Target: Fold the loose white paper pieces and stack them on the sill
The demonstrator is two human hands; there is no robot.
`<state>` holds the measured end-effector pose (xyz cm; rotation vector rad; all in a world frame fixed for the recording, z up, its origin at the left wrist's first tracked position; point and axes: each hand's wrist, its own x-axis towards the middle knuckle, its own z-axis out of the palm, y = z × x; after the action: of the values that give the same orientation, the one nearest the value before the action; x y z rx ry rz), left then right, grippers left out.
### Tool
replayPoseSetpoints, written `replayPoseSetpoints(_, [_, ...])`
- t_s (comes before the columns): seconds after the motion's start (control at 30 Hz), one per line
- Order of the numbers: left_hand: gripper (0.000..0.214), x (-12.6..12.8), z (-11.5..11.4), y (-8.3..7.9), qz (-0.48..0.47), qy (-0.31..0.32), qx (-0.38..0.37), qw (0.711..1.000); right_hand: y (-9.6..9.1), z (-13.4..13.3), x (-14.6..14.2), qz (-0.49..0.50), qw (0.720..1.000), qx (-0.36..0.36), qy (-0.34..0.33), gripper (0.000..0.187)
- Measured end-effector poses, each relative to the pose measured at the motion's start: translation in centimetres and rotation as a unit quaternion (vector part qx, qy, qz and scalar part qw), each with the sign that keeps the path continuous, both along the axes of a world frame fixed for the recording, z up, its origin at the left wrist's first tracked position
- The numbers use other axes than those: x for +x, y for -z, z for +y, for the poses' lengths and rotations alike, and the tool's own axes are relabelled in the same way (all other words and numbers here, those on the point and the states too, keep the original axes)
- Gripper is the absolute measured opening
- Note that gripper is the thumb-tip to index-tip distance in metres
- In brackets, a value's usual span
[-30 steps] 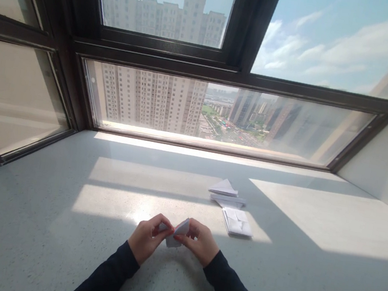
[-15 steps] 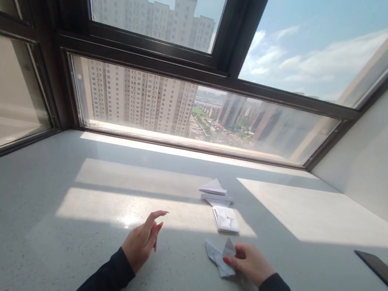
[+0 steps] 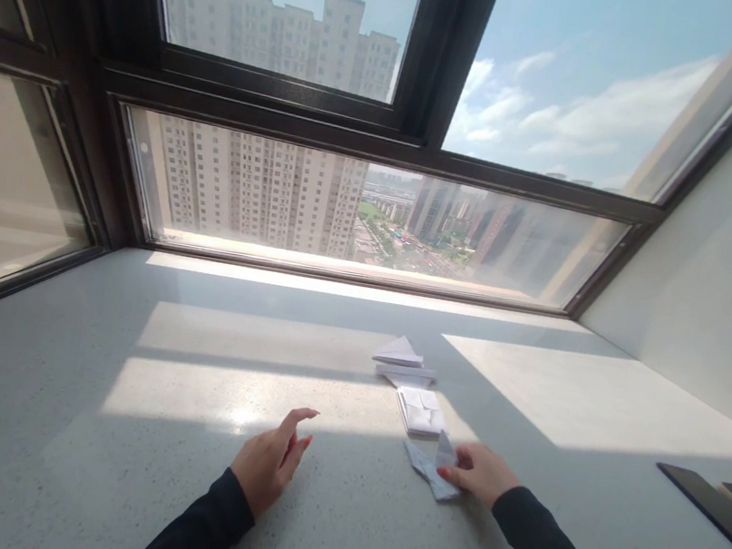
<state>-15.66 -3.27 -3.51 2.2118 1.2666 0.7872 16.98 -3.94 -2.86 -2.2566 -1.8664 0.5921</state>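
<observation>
Between the thumb and fingers of my right hand (image 3: 479,473) is a folded white paper piece (image 3: 425,469), with one pointed flap standing up. It is at or just above the pale speckled sill, close in front of a square folded paper (image 3: 421,411). Behind the square lie a folded paper with a long straight edge (image 3: 404,374) and a triangular folded paper (image 3: 399,351), in a rough column. My left hand (image 3: 269,460) is over the sill further left, holding nothing, its index finger bent forward and its thumb apart.
The pale stone sill (image 3: 170,484) runs up to a dark-framed window (image 3: 352,278), sunlit in patches. A dark flat object (image 3: 709,509) lies at the right edge, near the white wall (image 3: 713,299).
My right hand has moved the folded paper piece away from me and slightly right, nearer the square folded paper. My left hand stays almost in place, and the view has shifted slightly.
</observation>
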Motion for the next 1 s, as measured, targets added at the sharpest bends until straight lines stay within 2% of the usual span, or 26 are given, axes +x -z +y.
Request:
replayPoseSetpoints(0.33, [0.033,0.1,0.0,0.2,0.005,0.008,0.004,1.000,-0.2,-0.7,-0.4,-0.047,0.997,0.009,0.062,0.027])
replayPoseSetpoints(0.47, [0.032,0.1,0.0,0.3,0.018,0.016,-0.011,1.000,-0.7,-0.8,-1.0,-0.081,0.995,0.018,0.056,0.030])
replayPoseSetpoints(0.6, [0.029,0.1,0.0,0.2,0.026,0.021,-0.032,0.999,-1.8,-1.1,-2.4,-0.147,0.985,0.052,0.071,0.021])
replayPoseSetpoints(0.7, [0.028,0.2,-0.1,0.0,0.034,0.013,-0.026,0.999,-3.5,-1.5,-3.9,-0.185,0.978,0.055,0.074,0.016])
replayPoseSetpoints(0.77, [0.028,0.2,-0.2,-0.1,0.041,0.008,-0.018,0.999,-4.8,-1.8,-5.4,-0.191,0.977,0.077,0.050,0.012])
replayPoseSetpoints(0.87, [0.027,0.3,-0.4,-0.2,0.048,0.006,-0.014,0.999,-5.8,-2.0,-8.8,-0.185,0.971,0.148,-0.018,0.010])
replayPoseSetpoints(0.93, [0.027,0.2,-0.4,-0.2,0.052,0.001,-0.009,0.999,-5.7,-2.0,-11.5,-0.159,0.971,0.163,-0.073,0.011])
replayPoseSetpoints(1.0, [0.026,0.1,-0.2,0.1,0.057,-0.004,0.001,0.998,-4.8,-1.7,-14.4,-0.115,0.973,0.145,-0.135,0.011])
